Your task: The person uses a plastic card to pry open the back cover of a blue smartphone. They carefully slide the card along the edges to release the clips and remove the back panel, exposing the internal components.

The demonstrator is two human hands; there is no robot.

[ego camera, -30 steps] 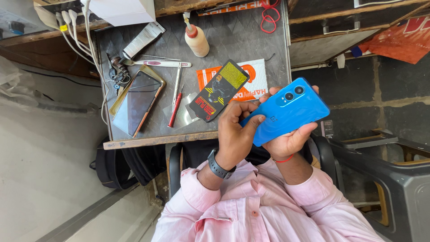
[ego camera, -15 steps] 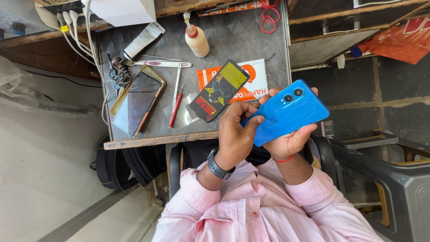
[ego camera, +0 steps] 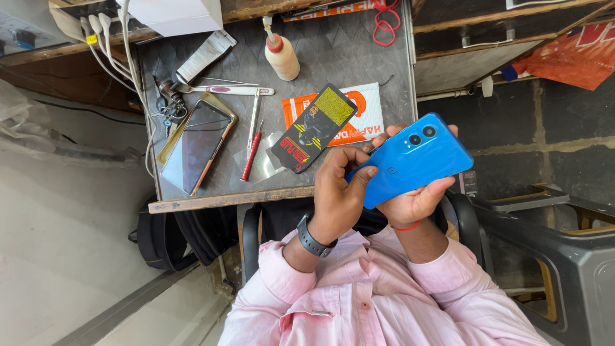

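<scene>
A bright blue smartphone (ego camera: 416, 163) is held back-up, camera lenses facing me, just off the right front corner of the grey worktable (ego camera: 339, 51). My right hand (ego camera: 410, 204), with a red thread at the wrist, cradles it from below. My left hand (ego camera: 336, 192), with a black watch on the wrist, grips the phone's lower left edge, fingertips pressed on the rim. Just left of the hands, a black and yellow packet (ego camera: 312, 127) lies on an orange and white card (ego camera: 365, 118).
On the table lie a dark phone in a gold-rimmed case (ego camera: 195, 146), a red-handled screwdriver (ego camera: 250, 156), tweezers, a white pen-like tool (ego camera: 227, 90), a glue bottle (ego camera: 280, 56) and cables (ego camera: 106, 38). A dark bag (ego camera: 173, 237) hangs under the table. A grey plastic chair (ego camera: 570, 256) stands right.
The blue phone has tilted and shifted only slightly in my hands. My left fingers have shifted a little along its edge. Nothing on the table has moved.
</scene>
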